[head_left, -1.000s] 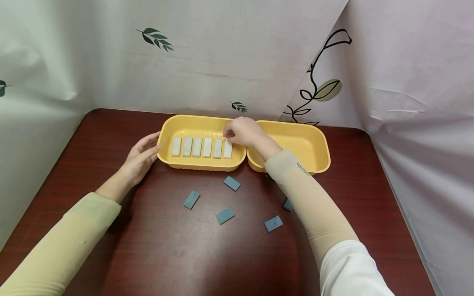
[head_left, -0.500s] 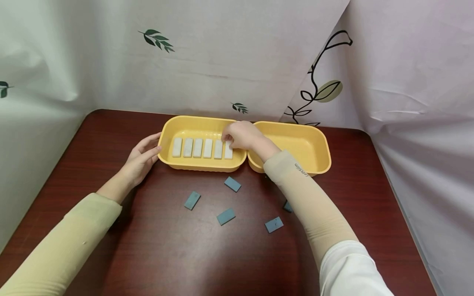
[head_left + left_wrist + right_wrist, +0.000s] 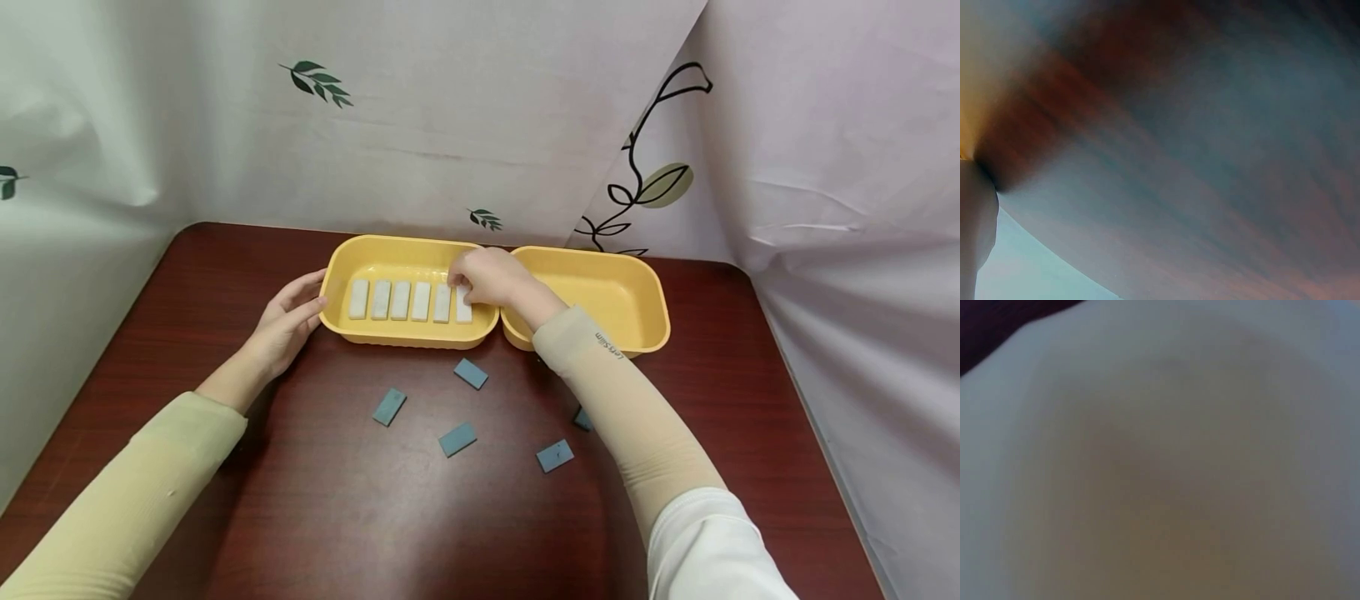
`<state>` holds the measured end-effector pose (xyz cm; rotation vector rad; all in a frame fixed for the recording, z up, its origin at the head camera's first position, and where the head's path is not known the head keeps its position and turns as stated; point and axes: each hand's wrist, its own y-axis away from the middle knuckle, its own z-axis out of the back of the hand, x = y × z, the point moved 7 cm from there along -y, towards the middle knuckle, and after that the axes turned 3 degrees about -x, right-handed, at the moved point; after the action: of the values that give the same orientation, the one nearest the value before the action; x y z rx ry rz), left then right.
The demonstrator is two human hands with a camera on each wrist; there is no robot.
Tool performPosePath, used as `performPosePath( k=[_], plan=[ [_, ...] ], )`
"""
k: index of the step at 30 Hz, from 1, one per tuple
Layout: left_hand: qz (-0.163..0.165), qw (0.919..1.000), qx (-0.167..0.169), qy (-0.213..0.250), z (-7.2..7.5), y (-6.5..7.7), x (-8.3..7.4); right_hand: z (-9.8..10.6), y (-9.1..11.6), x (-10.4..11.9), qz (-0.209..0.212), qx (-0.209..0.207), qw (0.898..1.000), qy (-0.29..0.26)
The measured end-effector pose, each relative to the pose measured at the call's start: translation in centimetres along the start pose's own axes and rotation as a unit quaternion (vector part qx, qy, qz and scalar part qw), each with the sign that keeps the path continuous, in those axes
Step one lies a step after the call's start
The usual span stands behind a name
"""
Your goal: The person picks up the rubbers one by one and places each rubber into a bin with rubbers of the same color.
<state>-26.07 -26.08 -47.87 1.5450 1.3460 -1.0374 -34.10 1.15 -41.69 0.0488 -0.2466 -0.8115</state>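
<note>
Closest in, the reddish-brown table (image 3: 405, 517) is crossed by a left sleeve (image 3: 127, 492) and a right sleeve (image 3: 637, 408); five blue tiles (image 3: 457, 438) are scattered between, one partly covered by the right sleeve. Further up, the outer end of the left yellow tray (image 3: 412, 340) is touched by the left hand (image 3: 288, 321), thumb and fingers held apart. Inside it, six white tiles (image 3: 401, 300) are lined up, the rightmost white tile (image 3: 464, 314) being pinched by the right hand (image 3: 491, 275). Alongside, a right yellow tray (image 3: 615, 300) is placed, backed by a leaf-printed sheet (image 3: 450, 117).
</note>
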Motion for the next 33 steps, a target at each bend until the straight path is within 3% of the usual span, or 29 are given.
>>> performPosePath(
  k=[14, 20, 26, 33],
  plan=[
    [-0.004, 1.0, 0.002, 0.004, -0.2, -0.1, 0.1, 0.0, 0.2, -0.1, -0.003, 0.005, 1.0, 0.002],
    [0.003, 1.0, 0.0, 0.003, -0.2, 0.0, 0.2, 0.4, 0.4, -0.3, -0.013, 0.0, 1.0, -0.025],
    [0.004, 1.0, 0.0, 0.003, -0.1, 0.1, 0.1, 2.4, 1.9, -0.5, -0.003, -0.055, 0.995, -0.086],
    [0.003, 1.0, -0.002, -0.001, -0.1, 0.1, 0.0, 5.2, 5.0, -1.8, -0.001, -0.124, 0.979, -0.162]
  ],
)
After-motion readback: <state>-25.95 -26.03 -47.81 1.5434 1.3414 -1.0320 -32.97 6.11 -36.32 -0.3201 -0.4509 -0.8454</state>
